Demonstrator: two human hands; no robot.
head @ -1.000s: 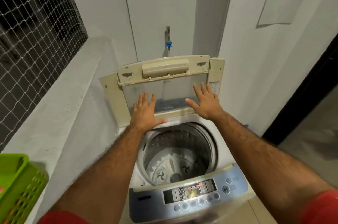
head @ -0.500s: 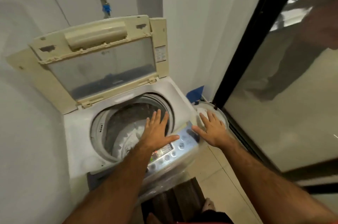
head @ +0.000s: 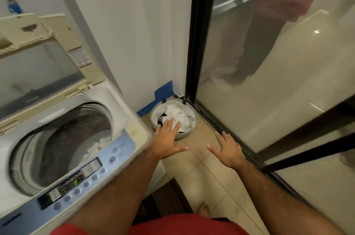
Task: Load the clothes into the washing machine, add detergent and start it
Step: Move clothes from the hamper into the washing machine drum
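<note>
A round basket (head: pixel 184 132) on the floor holds white clothes (head: pixel 177 114); the washing machine (head: pixel 63 138) stands open at left. Left hand (head: pixel 166 141) spread over the basket's near edge, right hand (head: pixel 228 150) spread nearby.

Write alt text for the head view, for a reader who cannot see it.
Two bare hands, left hand and right hand, reach down with fingers spread toward a round basket of clothes on the tiled floor, holding nothing. At left stands a top-loading washer, its lid raised; a glass door is at right.
</note>
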